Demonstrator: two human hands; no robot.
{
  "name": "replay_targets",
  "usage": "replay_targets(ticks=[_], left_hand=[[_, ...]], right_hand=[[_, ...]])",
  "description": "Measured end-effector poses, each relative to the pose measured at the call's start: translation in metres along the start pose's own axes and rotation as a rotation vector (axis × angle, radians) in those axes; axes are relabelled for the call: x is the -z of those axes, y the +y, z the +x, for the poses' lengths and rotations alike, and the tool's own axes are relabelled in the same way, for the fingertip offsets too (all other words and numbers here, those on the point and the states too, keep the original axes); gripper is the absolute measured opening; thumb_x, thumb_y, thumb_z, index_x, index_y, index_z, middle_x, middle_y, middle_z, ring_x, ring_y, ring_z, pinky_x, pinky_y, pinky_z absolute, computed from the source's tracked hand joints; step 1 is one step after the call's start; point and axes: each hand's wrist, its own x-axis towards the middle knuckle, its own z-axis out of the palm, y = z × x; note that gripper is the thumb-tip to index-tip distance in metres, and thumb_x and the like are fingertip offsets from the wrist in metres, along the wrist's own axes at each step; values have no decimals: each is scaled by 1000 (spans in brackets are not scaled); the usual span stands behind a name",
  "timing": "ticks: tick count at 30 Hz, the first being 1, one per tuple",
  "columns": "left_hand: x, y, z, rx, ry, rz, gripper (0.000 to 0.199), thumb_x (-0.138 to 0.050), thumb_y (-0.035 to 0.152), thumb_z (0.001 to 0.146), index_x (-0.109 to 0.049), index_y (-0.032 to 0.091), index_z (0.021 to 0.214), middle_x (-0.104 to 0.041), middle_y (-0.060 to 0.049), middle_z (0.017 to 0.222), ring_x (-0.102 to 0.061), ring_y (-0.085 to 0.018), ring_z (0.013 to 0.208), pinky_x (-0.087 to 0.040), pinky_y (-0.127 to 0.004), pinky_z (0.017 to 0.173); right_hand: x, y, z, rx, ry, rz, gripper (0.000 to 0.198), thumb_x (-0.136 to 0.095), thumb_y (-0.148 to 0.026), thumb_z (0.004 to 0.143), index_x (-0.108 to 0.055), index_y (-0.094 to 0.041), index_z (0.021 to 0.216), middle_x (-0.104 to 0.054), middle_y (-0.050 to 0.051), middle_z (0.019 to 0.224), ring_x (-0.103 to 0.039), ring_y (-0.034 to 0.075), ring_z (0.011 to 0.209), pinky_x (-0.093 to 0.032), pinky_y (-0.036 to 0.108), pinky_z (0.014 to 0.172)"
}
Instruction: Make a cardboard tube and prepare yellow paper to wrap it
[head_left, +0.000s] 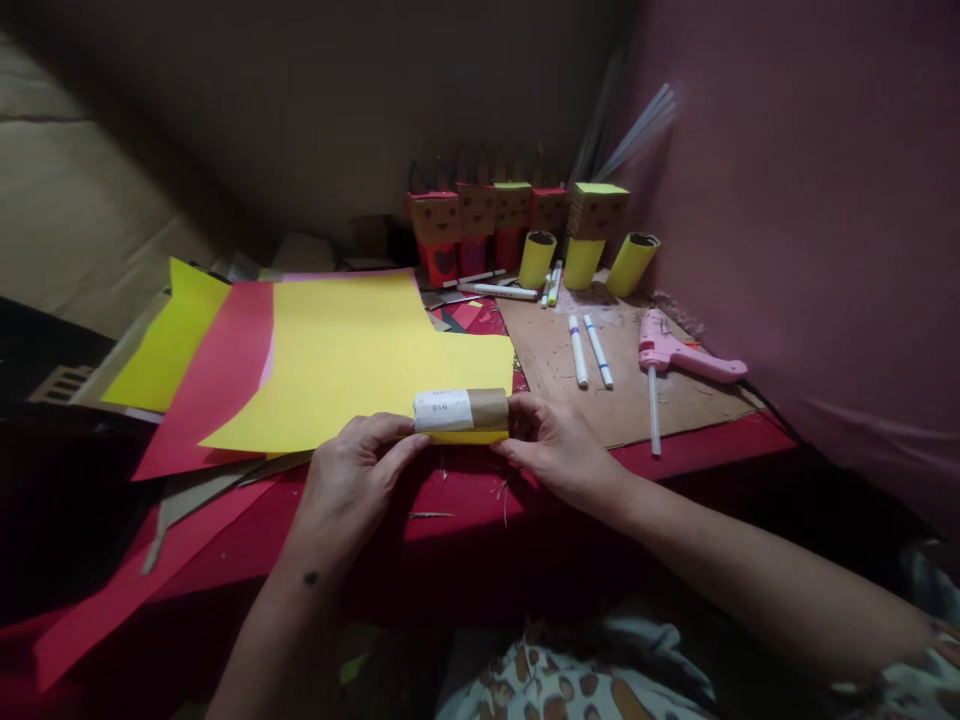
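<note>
A brown cardboard tube (490,408) with a white printed label lies sideways on the near edge of a sheet of yellow paper (352,365). A strip of the yellow paper shows along the tube's lower front side. My left hand (364,460) grips the tube's left end, thumb at the front by the paper edge. At the other end, my right hand (559,450) pinches the tube and paper between thumb and curled fingers. Part of the right fingertips is hidden behind the tube.
Cardboard puppets with drawn faces (437,225) stand at the back, beside yellow-covered tubes (537,260). Markers (577,350) and a pink glue gun (660,345) rest on a cardboard sheet (540,400). Red paper (217,380) lies left, over the red tabletop (450,490).
</note>
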Motion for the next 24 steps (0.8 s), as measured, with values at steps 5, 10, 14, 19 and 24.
replay_targets(ticks=[5, 10, 14, 19, 24], left_hand=[[0, 3, -2, -37, -13, 82, 26, -56, 42, 78, -73, 24, 87, -73, -6, 93, -64, -26, 89, -48, -42, 84], [1, 3, -3, -45, 4, 55, 25, -57, 41, 78, -72, 25, 88, -72, -5, 94, -64, -24, 88, -48, -40, 83], [-1, 1, -4, -91, 50, 7, 21, -59, 39, 78, -72, 25, 85, -72, -3, 92, -64, -23, 88, -49, -37, 83], [-1, 1, -6, -145, 96, -2, 20, -60, 37, 79, -72, 23, 87, -72, -3, 91, -65, -20, 86, -50, -34, 82], [4, 3, -3, -168, 70, 38, 20, -60, 37, 79, -73, 23, 85, -72, -4, 88, -65, -21, 83, -50, -33, 78]], right_hand=[[-3, -4, -2, 12, 72, -41, 14, -64, -20, 73, -68, -17, 87, -67, 5, 80, -63, 20, 78, -50, 33, 70], [-4, -7, -2, -43, 98, -37, 12, -64, -19, 72, -69, -16, 82, -65, 4, 69, -59, 14, 58, -47, 27, 52], [-5, -12, -1, -204, 62, 125, 10, -62, -20, 73, -65, -15, 82, -55, -4, 47, -50, 9, 36, -37, 20, 34], [-6, -16, 2, -303, 9, 359, 13, -64, -21, 70, -61, -16, 82, -58, -5, 46, -55, 11, 36, -38, 17, 30], [-6, -17, 4, -339, 47, 526, 20, -74, -17, 62, -60, -15, 76, -66, -1, 63, -64, 11, 54, -53, 23, 54]])
